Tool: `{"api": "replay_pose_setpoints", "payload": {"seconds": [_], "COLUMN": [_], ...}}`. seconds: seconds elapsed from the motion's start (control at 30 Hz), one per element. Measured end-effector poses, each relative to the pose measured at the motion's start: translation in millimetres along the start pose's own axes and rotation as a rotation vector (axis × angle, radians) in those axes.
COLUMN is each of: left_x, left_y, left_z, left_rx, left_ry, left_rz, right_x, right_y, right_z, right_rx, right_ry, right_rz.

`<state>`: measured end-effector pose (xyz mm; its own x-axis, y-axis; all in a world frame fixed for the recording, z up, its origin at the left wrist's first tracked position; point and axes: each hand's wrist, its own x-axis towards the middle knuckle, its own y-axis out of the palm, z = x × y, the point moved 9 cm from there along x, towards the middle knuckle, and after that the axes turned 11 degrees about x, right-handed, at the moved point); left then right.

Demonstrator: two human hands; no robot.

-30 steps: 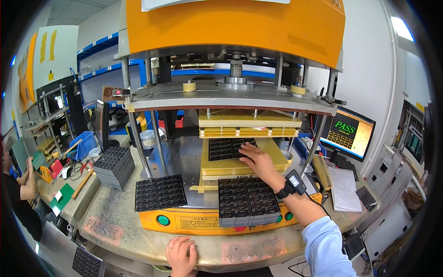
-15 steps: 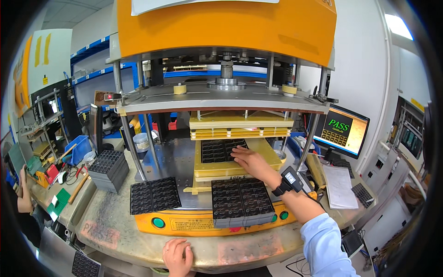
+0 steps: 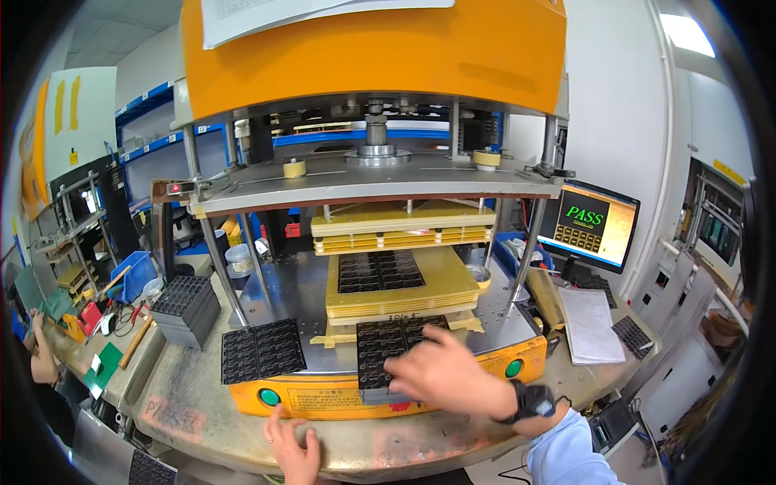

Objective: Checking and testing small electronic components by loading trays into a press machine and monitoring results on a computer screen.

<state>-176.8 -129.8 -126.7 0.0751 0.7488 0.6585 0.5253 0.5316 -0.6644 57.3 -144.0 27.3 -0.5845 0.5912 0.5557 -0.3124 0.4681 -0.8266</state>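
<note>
Two hands were in view. The right hand (image 3: 443, 373), fingers spread apart and gripping nothing, lay flat on a stack of black trays (image 3: 386, 347) at the front of the press bed (image 3: 299, 295). The left hand (image 3: 293, 445), fingers apart, rested palm down on the bench edge (image 3: 170, 404). One black panel (image 3: 262, 349) lay just left of the stack. One more panel (image 3: 378, 271) sat on the yellow fixture (image 3: 453, 283) under the press. A second stack of trays (image 3: 186, 309) stood well to the left. One monitor (image 3: 588, 226) was lit at the right.
</note>
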Motion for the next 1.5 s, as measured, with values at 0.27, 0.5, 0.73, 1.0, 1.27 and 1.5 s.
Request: {"api": "replay_pose_setpoints", "payload": {"seconds": [0.27, 0.5, 0.73, 1.0, 1.27, 1.5], "left_x": [10, 11, 14, 9, -2, -21], "left_y": [7, 4, -10, -5, 18, 36], "left_z": [6, -2, -16, -4, 26, 47], "left_rx": [0.111, 0.148, 0.11, 0.159, -0.082, -0.595], "left_ry": [-0.066, -0.023, 0.039, 0.053, -0.188, -0.567], "left_rz": [0.049, -0.007, -0.072, -0.079, 0.075, 0.114], "right_x": [-17, -25, -27, -22, -26, -27], "right_y": [5, 8, 18, -5, -12, -12], "right_z": [17, 16, 11, 22, 22, 24], "right_rx": [0.156, 0.169, 0.145, 0.211, 0.179, 0.176], "right_ry": [-0.006, -0.012, 0.024, -0.07, -0.06, -0.069], "right_rz": [-0.021, 0.02, 0.022, -0.119, -0.138, -0.132]}}
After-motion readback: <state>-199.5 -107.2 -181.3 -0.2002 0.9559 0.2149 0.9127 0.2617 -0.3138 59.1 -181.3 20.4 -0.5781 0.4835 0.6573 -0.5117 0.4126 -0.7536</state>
